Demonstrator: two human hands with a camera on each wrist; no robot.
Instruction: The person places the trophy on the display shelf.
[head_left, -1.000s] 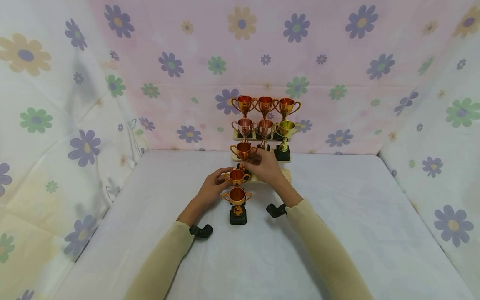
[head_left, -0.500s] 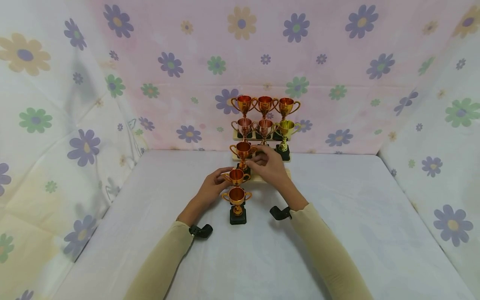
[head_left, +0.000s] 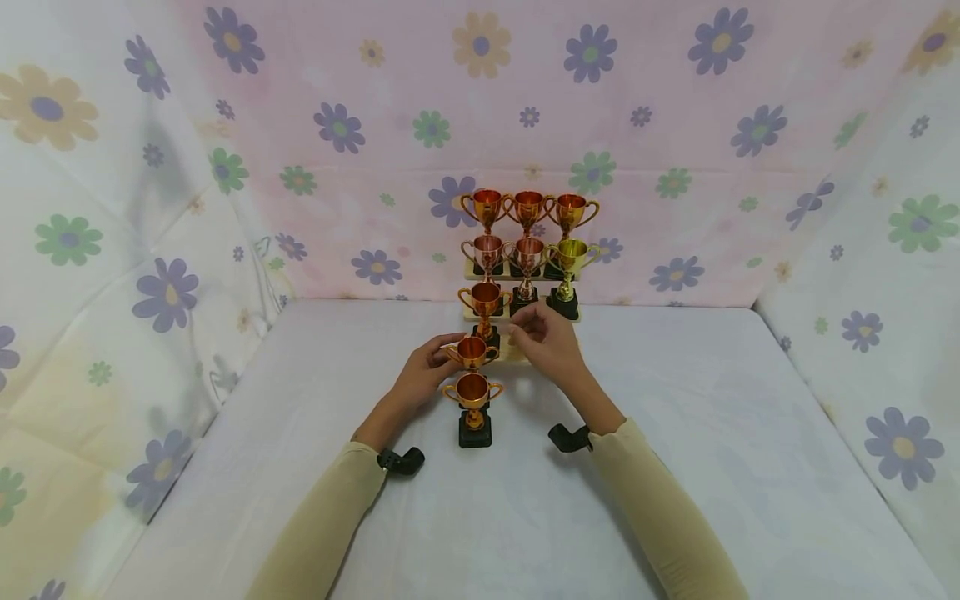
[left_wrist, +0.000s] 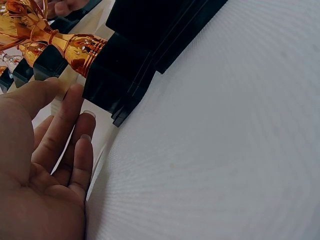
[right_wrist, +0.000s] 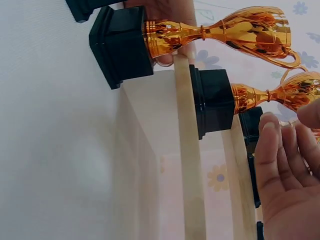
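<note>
Near the left end of a stepped wooden stand (head_left: pixel 517 353) is my left hand (head_left: pixel 416 375); in the left wrist view its thumb and index fingertip pinch the board's end. An orange-gold trophy cup (head_left: pixel 486 298) stands upright on the lowest step, its black base (right_wrist: pixel 215 100) flat on the board. To its right hovers my right hand (head_left: pixel 551 342), fingers loosely bent, holding nothing, apart from the cup. Two more trophies, a rear one (head_left: pixel 472 354) and a front one (head_left: pixel 472 392), stand on the table before the stand.
Rows of trophies fill the upper steps: orange and gold cups (head_left: pixel 528 207) on top, two rose-coloured cups (head_left: pixel 488 252) and a yellow-gold cup (head_left: pixel 570 255) below. A floral cloth (head_left: pixel 480 108) hangs behind the white table (head_left: pixel 675 433).
My right hand has let go of the trophy on the lowest step and drawn back to the right. The trophy stays upright there. My left hand has hardly moved.
</note>
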